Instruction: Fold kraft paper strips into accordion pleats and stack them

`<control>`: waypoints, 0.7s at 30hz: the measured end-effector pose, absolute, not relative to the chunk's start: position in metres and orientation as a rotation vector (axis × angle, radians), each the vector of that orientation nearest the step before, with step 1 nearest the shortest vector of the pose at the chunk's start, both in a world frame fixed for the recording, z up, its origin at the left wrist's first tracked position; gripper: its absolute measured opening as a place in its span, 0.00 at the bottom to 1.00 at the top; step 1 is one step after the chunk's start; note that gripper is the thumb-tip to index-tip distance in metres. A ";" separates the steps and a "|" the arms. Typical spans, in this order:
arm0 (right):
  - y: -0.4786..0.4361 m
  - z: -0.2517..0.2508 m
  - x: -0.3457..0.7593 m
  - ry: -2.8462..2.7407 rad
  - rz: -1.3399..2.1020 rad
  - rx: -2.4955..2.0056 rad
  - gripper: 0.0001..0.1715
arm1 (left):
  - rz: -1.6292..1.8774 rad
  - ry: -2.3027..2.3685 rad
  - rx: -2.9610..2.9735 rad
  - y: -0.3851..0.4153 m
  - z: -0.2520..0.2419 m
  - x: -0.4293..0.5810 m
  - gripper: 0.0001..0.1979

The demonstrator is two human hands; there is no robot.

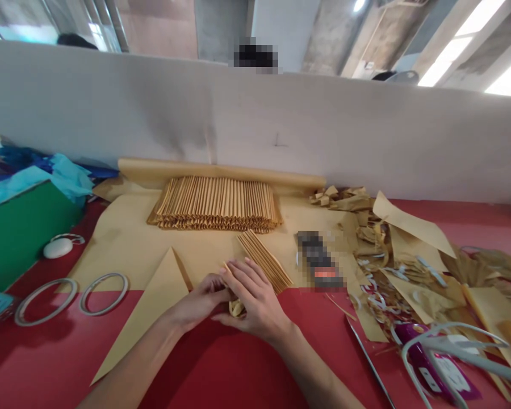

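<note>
Close together over the table's near part, my left hand [202, 304] and my right hand [258, 295] are both closed around a small piece of folded brown paper [237, 308]. Most of that paper is hidden by my fingers. Just beyond my right hand lies a pleated paper strip [266, 261]. A flat triangular sheet of brown paper [147, 315] rests to the left, beside my left wrist. Farther back stands a large stack of accordion-pleated brown paper [217, 204] on a spread brown sheet [123, 227].
Left are two rings of tape [104, 293], a white round tape measure [58, 246] and a green box [25, 233]. A pixelated dark object [319, 261], paper scraps [370, 233], a long metal blade [370, 363] and a purple device with cable [438, 363] lie right. A partition [344, 130] stands behind.
</note>
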State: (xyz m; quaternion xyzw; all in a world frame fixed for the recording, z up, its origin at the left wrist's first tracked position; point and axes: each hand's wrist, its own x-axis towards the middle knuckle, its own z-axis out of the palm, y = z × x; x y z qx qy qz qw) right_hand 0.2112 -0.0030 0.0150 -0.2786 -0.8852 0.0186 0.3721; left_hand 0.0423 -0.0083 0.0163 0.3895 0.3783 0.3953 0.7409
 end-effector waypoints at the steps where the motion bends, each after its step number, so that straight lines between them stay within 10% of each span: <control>1: -0.003 0.015 0.211 -2.241 0.044 -0.702 0.49 | 0.839 0.796 0.851 -0.008 0.017 0.042 0.11; 21: -0.002 0.018 0.216 -1.694 0.316 -0.846 0.11 | 0.702 0.289 0.493 -0.008 0.018 0.048 0.22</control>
